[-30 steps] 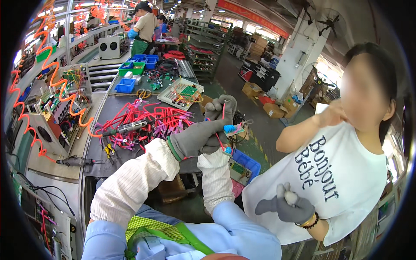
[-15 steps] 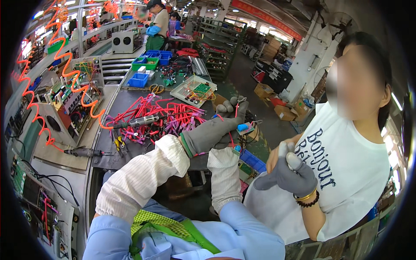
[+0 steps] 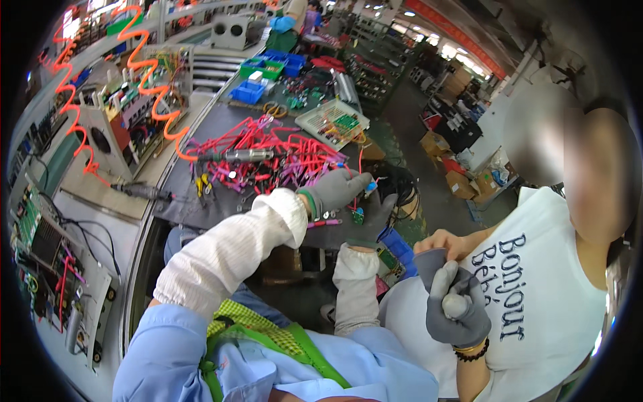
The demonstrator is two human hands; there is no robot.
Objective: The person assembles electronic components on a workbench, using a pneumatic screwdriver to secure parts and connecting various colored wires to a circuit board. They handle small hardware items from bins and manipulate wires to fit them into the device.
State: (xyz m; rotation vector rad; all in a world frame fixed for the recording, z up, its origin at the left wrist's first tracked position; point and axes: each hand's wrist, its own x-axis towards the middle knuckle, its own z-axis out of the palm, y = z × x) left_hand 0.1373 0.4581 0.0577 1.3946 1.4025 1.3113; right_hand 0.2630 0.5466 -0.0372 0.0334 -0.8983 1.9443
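My left hand [image 3: 338, 191], in a grey glove, reaches out over the workbench with its fingertips pinched together on a thin red wire [image 3: 360, 159]. At those fingertips is a small blue component [image 3: 370, 187]. My right hand [image 3: 380, 216], also in a grey glove, is just beyond the bench edge, dim and smeared, so its fingers are hard to read. Beside it is a small green circuit board [image 3: 358, 216]; whether the hand holds it I cannot tell. Left of my left hand lies a tangled heap of red cables [image 3: 288, 157] with purple-sleeved ends.
A powered screwdriver [image 3: 248, 155] on an orange coiled hose lies across the cables. Behind are a white tray [image 3: 311, 124] with a circuit board and blue bins [image 3: 248, 92]. At the right stands a co-worker [image 3: 536, 268] with a gloved hand [image 3: 459, 301] near my right arm.
The view has shifted, so the bench sits farther right. My hands, overlapping before, now show side by side. The small board has dropped lower, and the co-worker's bare fingers now grip their glove's cuff.
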